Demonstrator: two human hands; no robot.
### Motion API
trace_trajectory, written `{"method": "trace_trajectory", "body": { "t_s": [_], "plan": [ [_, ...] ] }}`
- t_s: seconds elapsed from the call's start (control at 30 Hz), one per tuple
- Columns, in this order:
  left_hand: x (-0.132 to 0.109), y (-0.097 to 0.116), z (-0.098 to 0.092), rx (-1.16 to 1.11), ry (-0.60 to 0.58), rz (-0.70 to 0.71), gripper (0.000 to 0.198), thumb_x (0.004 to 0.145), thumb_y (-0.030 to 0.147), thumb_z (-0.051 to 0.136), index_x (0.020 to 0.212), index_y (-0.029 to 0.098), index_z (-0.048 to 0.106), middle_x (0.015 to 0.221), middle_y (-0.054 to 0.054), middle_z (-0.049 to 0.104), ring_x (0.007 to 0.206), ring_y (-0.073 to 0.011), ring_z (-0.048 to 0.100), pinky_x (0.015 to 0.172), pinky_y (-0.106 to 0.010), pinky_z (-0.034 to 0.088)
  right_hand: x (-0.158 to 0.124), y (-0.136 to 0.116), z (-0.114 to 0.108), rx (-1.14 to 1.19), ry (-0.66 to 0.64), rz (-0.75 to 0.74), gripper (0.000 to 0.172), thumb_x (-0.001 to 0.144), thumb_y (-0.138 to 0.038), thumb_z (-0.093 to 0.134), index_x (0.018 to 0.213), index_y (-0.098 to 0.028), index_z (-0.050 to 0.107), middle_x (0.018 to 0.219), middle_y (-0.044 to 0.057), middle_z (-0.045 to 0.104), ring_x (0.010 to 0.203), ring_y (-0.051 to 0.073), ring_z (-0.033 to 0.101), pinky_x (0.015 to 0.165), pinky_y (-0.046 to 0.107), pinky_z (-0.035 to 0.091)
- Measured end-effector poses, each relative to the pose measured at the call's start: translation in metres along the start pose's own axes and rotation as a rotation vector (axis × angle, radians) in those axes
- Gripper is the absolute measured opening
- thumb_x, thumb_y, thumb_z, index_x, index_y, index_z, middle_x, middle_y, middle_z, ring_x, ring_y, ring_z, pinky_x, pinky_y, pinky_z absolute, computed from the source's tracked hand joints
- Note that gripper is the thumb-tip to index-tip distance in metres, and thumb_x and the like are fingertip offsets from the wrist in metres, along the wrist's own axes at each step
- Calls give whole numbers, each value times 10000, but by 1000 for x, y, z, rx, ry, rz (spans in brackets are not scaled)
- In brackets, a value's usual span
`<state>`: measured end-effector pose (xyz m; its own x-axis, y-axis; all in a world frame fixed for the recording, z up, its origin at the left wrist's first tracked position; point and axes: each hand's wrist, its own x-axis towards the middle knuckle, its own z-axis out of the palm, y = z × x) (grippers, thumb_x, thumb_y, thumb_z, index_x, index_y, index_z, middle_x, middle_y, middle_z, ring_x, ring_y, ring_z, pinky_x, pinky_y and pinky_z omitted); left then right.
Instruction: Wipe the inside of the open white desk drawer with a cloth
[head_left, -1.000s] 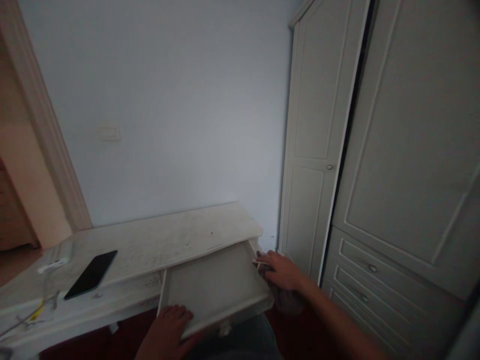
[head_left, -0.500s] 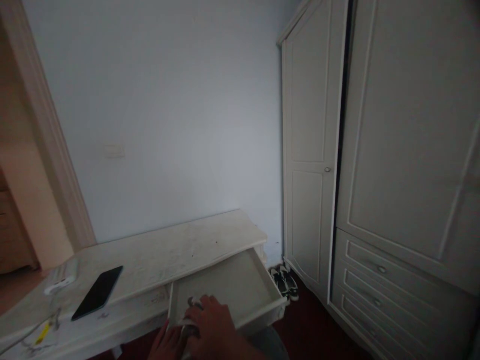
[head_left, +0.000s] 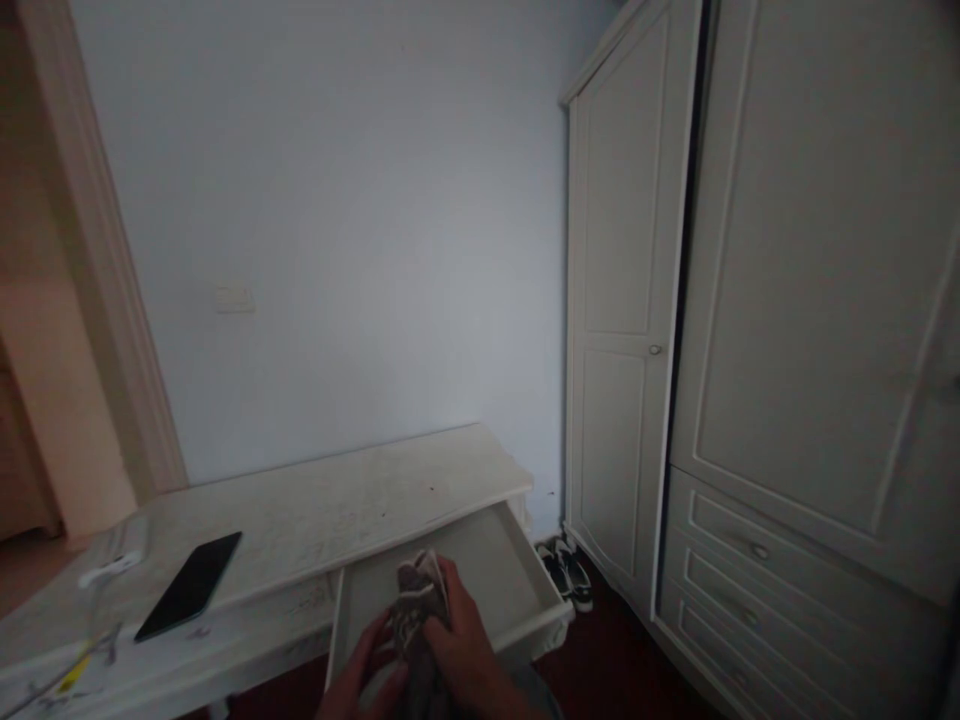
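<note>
A white drawer (head_left: 510, 575) stands pulled out from the right end of a white desk (head_left: 322, 510). Over the drawer's front part both hands grip a bunched grey-brown cloth (head_left: 414, 600). My right hand (head_left: 469, 650) wraps round the cloth from the right, fingers curled. My left hand (head_left: 360, 670) holds its lower left side at the bottom edge of view. The cloth's top sticks up between the two hands.
A black phone (head_left: 189, 584) lies on the desk top at the left, with a white object (head_left: 112, 565) and some cables beyond it. A pair of dark shoes (head_left: 566, 568) sits on the floor by the tall white wardrobe (head_left: 750, 300). A doorway opens at the far left.
My right hand came from the drawer's right side to its front and joined my left hand. Both hands lifted the cloth up over the drawer. The view shifted slightly.
</note>
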<state>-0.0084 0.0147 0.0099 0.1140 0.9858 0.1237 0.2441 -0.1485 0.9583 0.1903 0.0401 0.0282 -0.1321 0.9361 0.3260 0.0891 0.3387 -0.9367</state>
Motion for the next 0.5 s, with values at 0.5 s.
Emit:
{"method": "trace_trajectory", "body": {
  "t_s": [0.5],
  "plan": [
    [21,43,12,-39,114,-89,740,602,824,784,1011,208,764,1020,-121,837,1063,-356,773,954,-442,639,-6,-16,21,419,-126,-214,985,877,-630,625,1655,-226,174,1606,137,429,1502,315,400,1239,463,298]
  ]
}}
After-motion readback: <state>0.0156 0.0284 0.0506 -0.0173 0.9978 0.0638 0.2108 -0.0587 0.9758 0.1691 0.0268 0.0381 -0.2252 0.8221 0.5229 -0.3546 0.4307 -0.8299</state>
